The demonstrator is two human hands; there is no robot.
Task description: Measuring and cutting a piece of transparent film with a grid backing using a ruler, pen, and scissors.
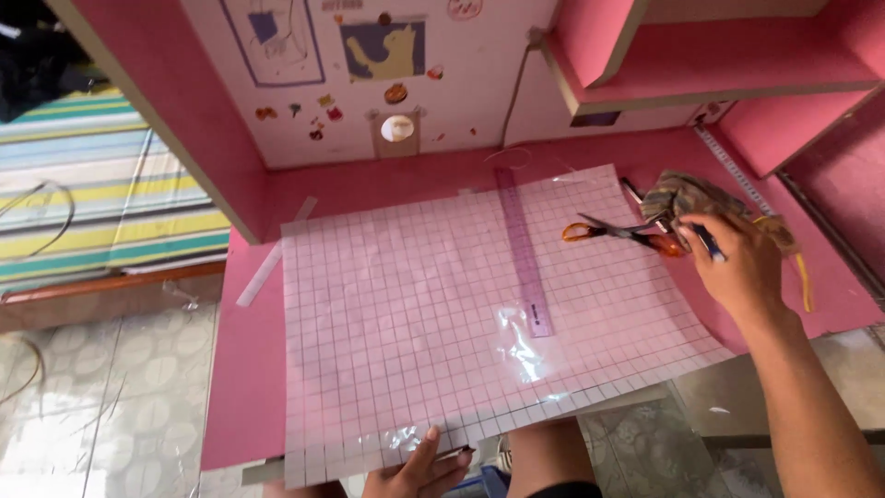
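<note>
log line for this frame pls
left hand: pressing gridded sheet near edge | right hand: holds pen, beside orange-handled scissors | ruler: on sheet

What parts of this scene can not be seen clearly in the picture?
- Left hand, head view: the bottom edge cuts off the palm.
- Pen: mostly hidden inside the right hand.
- Scissors: blade tips hidden behind the right hand.
- Patterned cloth: bunched, its kind unclear.

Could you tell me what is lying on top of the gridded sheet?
A clear purple ruler and orange-handled scissors lie on the gridded sheet. The left hand covers its near edge.
</note>
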